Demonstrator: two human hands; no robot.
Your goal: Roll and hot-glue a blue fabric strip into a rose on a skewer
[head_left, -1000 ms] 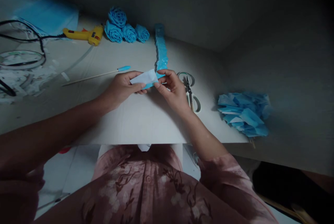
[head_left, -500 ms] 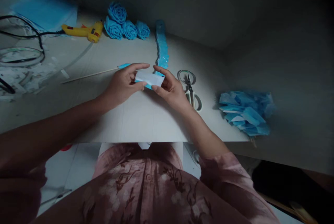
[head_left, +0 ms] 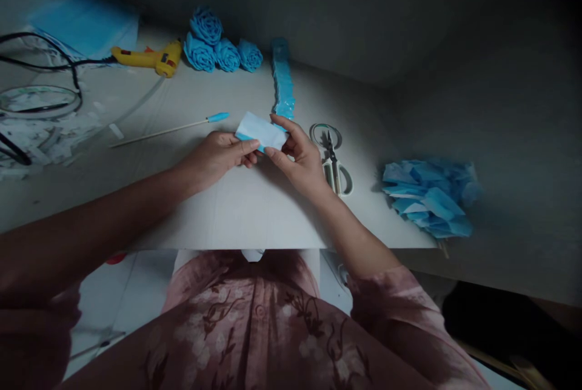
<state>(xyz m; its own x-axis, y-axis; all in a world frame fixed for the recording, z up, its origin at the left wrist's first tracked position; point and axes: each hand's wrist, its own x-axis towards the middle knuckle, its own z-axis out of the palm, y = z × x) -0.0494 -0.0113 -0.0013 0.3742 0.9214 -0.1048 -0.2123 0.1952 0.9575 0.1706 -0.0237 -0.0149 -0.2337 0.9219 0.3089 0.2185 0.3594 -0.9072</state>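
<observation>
A small piece of blue-and-white fabric (head_left: 262, 131), folded along its near edge, is held between my two hands above the table. My left hand (head_left: 222, 152) pinches its left near corner, thumb on top and fingers beneath. At the other end my right hand (head_left: 302, 153) grips it, the thumb on the near edge and the index finger along the far side. Beyond my left hand lies a thin wooden stick (head_left: 168, 131) with a blue wrapped tip (head_left: 218, 117). A strip of stacked blue pieces (head_left: 284, 80) lies just past my right hand.
Scissors (head_left: 333, 162) lie right of my right hand. Several rolled blue fabric flowers (head_left: 207, 26), a yellow glue gun (head_left: 166, 59) with a black cord and a stack of blue sheets (head_left: 86, 23) are at the back. White scraps (head_left: 40, 135) lie left, blue petalled bunches (head_left: 427, 196) right.
My left index finger has left the far edge of the fabric and my left hand now pinches lower. The fabric's far left corner has opened up, showing more white.
</observation>
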